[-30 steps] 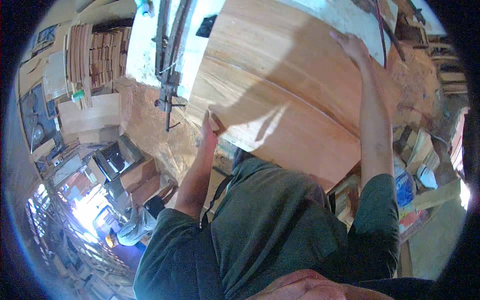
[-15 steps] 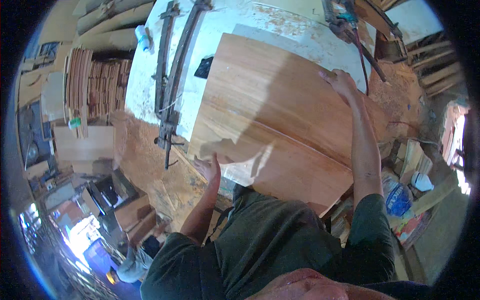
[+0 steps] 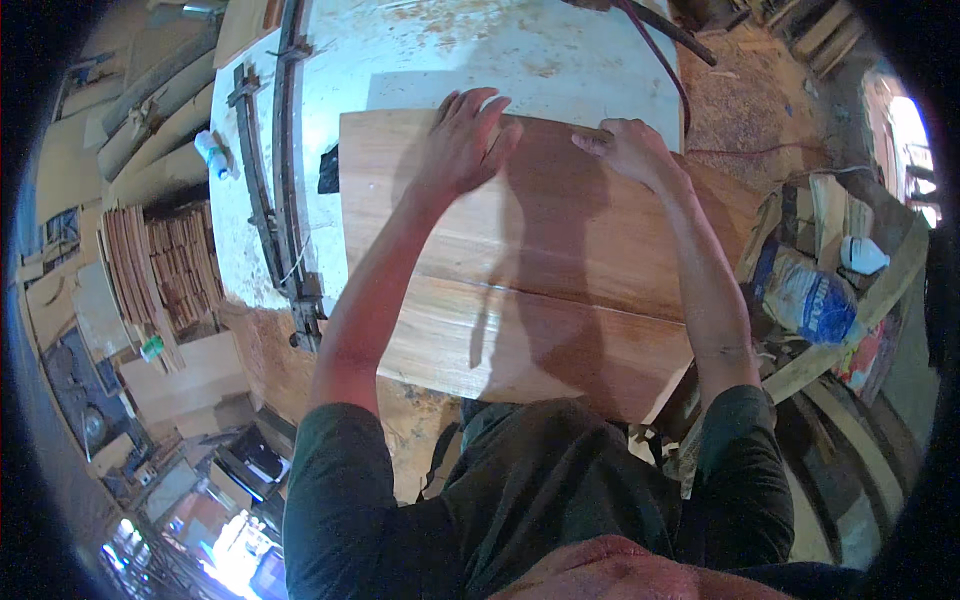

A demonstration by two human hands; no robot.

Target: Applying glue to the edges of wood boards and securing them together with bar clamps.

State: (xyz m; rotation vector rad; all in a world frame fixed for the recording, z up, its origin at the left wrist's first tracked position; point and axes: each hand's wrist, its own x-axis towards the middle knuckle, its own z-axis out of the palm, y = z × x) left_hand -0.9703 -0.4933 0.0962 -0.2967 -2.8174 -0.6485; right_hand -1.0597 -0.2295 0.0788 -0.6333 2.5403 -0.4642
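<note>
Wood stacks (image 3: 165, 265) stand at the far left, thin reddish boards on edge beside the white surface (image 3: 480, 55). A small white bottle (image 3: 212, 155) sits near the surface's left rim, next to long dark metal bar clamps (image 3: 275, 190) running along that edge. A small black object (image 3: 329, 172) lies just beside the left end of the wooden panel (image 3: 540, 290).

The panel, pale brown with a seam across it, lies flat on the surface, its near edge overhanging toward the person. Left hand (image 3: 462, 140): open, fingers spread, palm flat on the panel's far edge. Right hand (image 3: 630, 150): fingers loosely curled, resting on the same far edge, not gripping anything; the two hands are near each other. A dark red cord (image 3: 665, 70) crosses the surface beyond the right hand.

Far right: a blue-and-white sack (image 3: 805, 295) among timber offcuts, a white jug (image 3: 860, 255) just past it.
</note>
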